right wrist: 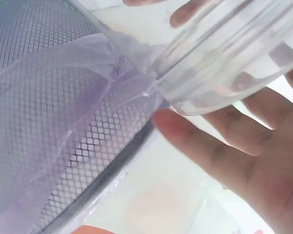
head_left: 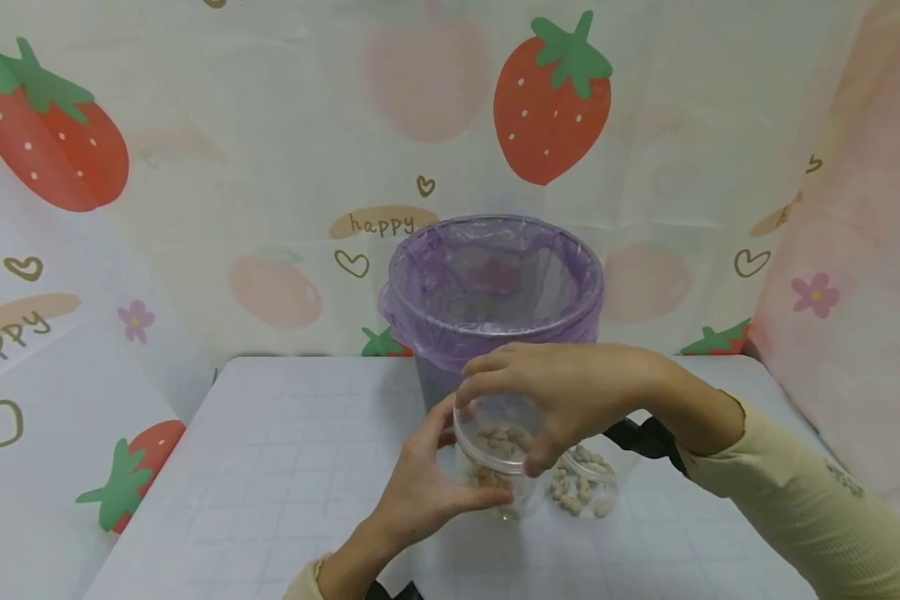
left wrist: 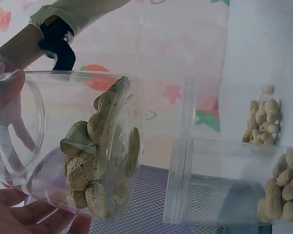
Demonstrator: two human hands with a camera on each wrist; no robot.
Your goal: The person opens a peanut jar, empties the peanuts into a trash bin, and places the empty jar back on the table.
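A clear plastic jar (left wrist: 129, 100) with several unshelled peanuts (left wrist: 85, 170) at its bottom is held upright in front of the bin. My left hand (head_left: 423, 492) grips its side, thumb across the near face and fingers round the far side. From above, my right hand (head_left: 562, 392) grips the jar's clear lid (right wrist: 224, 83), fingers on the far edge and thumb on the near one. The left fingers (right wrist: 188, 12) show through the plastic in the right wrist view. To the right stands a second clear jar (head_left: 585, 483), also holding peanuts.
A mesh bin (left wrist: 146, 197) lined with a purple bag (head_left: 427, 325) stands behind the hands. Another clump of peanuts (left wrist: 263, 119) lies past the standing jar in the left wrist view. The white table (head_left: 285, 467) meets a strawberry-print backdrop (head_left: 285, 150).
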